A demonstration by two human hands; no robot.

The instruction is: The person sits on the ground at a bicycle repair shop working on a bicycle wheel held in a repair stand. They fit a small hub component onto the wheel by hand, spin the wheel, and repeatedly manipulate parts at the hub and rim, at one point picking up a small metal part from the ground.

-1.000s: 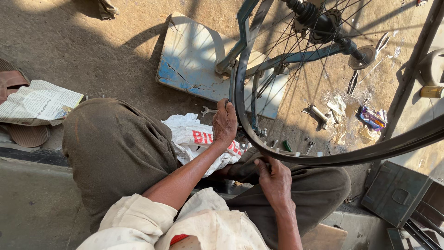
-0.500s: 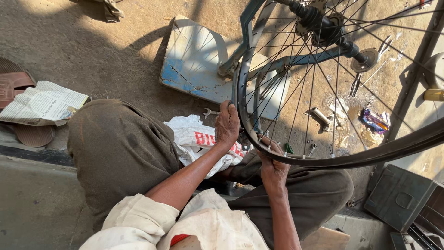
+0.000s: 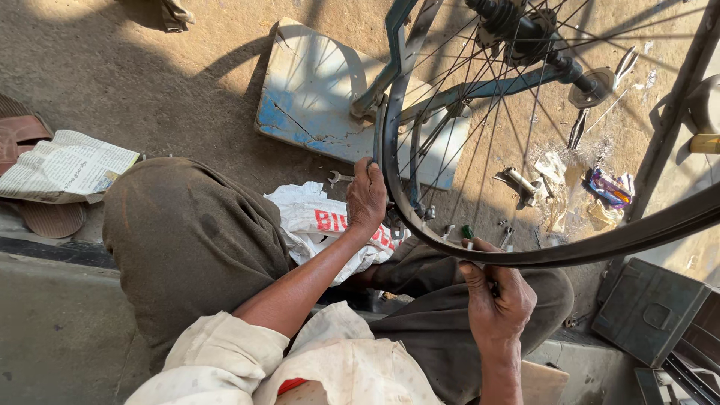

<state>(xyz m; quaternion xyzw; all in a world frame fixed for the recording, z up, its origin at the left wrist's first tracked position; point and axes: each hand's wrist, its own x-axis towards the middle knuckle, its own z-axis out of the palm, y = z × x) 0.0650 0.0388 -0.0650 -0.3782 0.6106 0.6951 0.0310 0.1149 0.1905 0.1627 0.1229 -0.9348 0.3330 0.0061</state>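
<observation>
A spoked bicycle wheel with a black tyre (image 3: 600,244) hangs in a blue frame (image 3: 487,86) in front of me. My left hand (image 3: 366,199) grips the tyre on the wheel's left side, fingers curled over the rim. My right hand (image 3: 497,304) holds the tyre's lower edge from below, fingers closed around it. I sit with my knees apart in dark brown trousers (image 3: 187,240). A white printed plastic bag (image 3: 322,225) lies on the ground between my legs, just under my left hand.
A pale blue board (image 3: 315,105) lies on the dirt under the bicycle frame. A spanner (image 3: 339,178), small tools and wrappers (image 3: 607,187) are scattered on the ground. A folded newspaper (image 3: 67,165) rests over a sandal at left. A dark metal box (image 3: 652,315) stands at right.
My left hand has slid a little up the tyre's left side. My right hand has shifted to the right along the lower edge. The view has moved slightly.
</observation>
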